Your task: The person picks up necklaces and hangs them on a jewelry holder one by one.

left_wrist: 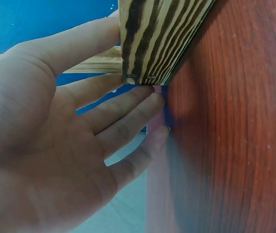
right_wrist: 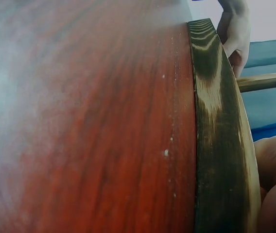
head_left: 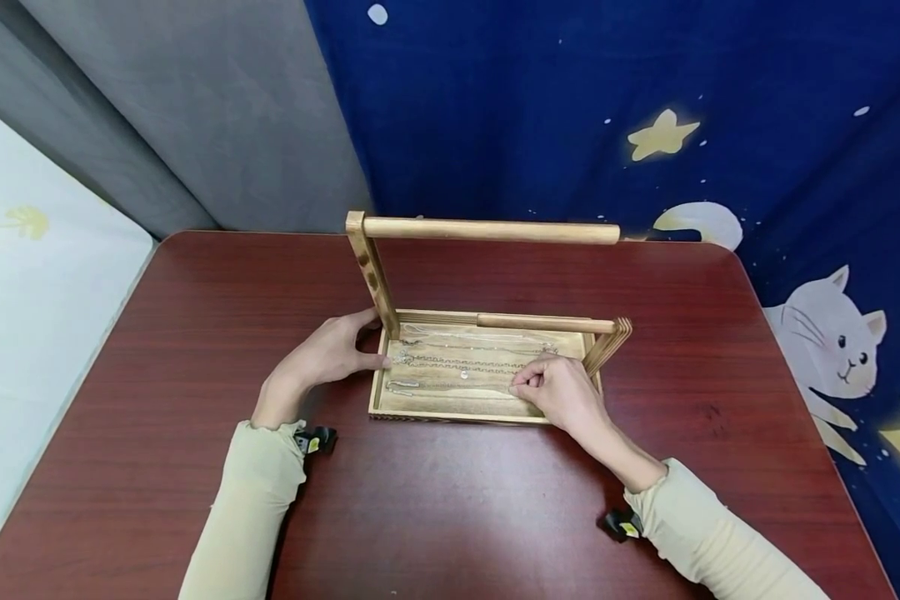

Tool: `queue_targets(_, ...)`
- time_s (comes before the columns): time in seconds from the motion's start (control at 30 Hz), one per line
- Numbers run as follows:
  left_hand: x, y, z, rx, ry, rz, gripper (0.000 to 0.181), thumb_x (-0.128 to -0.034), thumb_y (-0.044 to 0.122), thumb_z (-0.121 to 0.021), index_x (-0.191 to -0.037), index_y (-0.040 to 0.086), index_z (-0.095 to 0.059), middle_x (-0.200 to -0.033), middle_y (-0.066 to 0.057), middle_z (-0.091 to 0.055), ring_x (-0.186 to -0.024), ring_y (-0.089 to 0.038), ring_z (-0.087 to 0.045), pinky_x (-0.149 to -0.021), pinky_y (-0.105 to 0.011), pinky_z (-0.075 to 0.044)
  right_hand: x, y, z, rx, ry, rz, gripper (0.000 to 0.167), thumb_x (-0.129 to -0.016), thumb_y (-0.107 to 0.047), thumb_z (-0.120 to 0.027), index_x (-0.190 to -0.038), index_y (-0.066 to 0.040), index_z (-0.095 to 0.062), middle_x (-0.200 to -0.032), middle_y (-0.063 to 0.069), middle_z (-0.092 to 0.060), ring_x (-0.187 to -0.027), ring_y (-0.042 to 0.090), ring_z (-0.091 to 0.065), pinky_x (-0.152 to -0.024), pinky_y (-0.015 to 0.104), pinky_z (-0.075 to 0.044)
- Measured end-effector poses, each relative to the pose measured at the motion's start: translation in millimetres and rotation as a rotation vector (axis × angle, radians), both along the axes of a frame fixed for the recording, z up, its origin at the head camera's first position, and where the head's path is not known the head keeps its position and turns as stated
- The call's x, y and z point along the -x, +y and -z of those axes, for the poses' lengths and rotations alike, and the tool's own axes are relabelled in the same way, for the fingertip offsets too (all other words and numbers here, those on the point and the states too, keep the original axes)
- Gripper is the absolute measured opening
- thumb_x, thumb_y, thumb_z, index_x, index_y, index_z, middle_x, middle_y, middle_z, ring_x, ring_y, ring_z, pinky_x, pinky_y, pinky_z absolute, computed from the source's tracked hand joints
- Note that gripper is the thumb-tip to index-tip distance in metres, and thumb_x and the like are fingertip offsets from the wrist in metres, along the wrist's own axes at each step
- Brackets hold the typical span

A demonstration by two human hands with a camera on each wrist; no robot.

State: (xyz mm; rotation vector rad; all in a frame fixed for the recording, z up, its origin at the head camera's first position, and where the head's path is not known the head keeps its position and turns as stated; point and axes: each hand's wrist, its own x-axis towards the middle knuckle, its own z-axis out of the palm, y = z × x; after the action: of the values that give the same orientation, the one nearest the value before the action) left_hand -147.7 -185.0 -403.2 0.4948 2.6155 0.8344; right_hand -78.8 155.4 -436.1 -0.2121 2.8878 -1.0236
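A shallow wooden tray (head_left: pixel 461 419) with wooden side posts and a round bar holds several thin silver necklaces, laid lengthwise in rows. My left hand (head_left: pixel 326 350) is at its left end, thumb over the rim and index finger near the post's base. In the left wrist view, the other fingers (left_wrist: pixel 128 121) extend loosely beside the striped wooden end. My right hand (head_left: pixel 566 393) reaches over the front right of the tray. Its thumb and index finger pinch the end of the front necklace (head_left: pixel 450 386). The right wrist view hides that pinch behind the tray wall.
The tray stands on a reddish-brown table (head_left: pixel 450 508). A tall post (head_left: pixel 372 275) rises at its left, carrying a long upper bar (head_left: pixel 491 231); a lower bar (head_left: pixel 543 323) runs along the back. Behind hang a grey curtain (head_left: pixel 195 100) and a blue curtain (head_left: pixel 495 108).
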Motion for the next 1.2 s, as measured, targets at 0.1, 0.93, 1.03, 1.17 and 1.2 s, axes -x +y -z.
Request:
queue_targets(0.1, -0.6, 0.4, 0.1, -0.003, 0.005, 0.0, 0.074, -0.0834, 0.028, -0.082, -0.147, 0.012, -0.047, -0.141, -0.012, -0.056, -0.133, -0.032, -0.048, -0.105, -0.05, -0.041, -0.8, 0, 1.0, -0.005, -0.01, -0.003, 0.008, -0.08, -0.021, -0.083, -0.075, -0.024, -0.078, -0.074, -0.01, -0.06, -0.064, 0.005, -0.053, -0.059, 0.025, -0.045)
queue_targets(0.93, -1.7, -1.6, 1.7, -0.016, 0.021, 0.021, 0.074, -0.0842, 0.029, -0.081, -0.147, 0.009, -0.047, -0.14, -0.013, -0.057, -0.133, -0.031, -0.048, -0.106, -0.049, -0.041, -1.8, 3, -5.6, 0.182, -0.011, -0.089, 0.008, -0.085, -0.017, -0.079, -0.079, -0.019, -0.074, -0.076, -0.006, -0.054, -0.068, 0.009, -0.049, -0.06, 0.023, -0.041)
queue_targets(1.03, -1.4, -2.7, 2.4, -0.016, 0.028, 0.021, 0.076, -0.0843, 0.029, -0.081, -0.147, 0.007, -0.045, -0.136, -0.012, -0.06, -0.131, -0.03, -0.05, -0.105, -0.048, -0.041, -2.4, 4, -8.3, 0.231, -0.004, -0.084, 0.008, -0.085, -0.016, -0.079, -0.08, -0.018, -0.074, -0.08, -0.004, -0.056, -0.07, 0.011, -0.051, -0.061, 0.022, -0.043)
queue_targets(1.17, -0.8, -2.8, 2.4, -0.017, 0.029, 0.028, 0.079, -0.085, 0.029, -0.081, -0.149, 0.006, -0.042, -0.137, -0.013, -0.059, -0.132, -0.03, -0.05, -0.106, -0.048, -0.041, -4.6, 5, -12.9, 0.269, -0.01, -0.086, 0.006, -0.087, -0.016, -0.077, -0.083, -0.016, -0.073, -0.087, -0.002, -0.06, -0.074, 0.012, -0.055, -0.064, 0.022, -0.047)
queue_targets(1.2, -0.6, -2.6, 2.3, -0.017, 0.029, 0.032, 0.079, -0.0853, 0.029, -0.08, -0.15, 0.006, -0.042, -0.138, -0.013, -0.058, -0.132, -0.03, -0.049, -0.106, -0.048, -0.041, -5.6, 6, -14.2, 0.268, -0.018, -0.087, 0.006, -0.088, -0.016, -0.076, -0.084, -0.016, -0.072, -0.088, -0.003, -0.062, -0.074, 0.012, -0.056, -0.064, 0.023, -0.048)
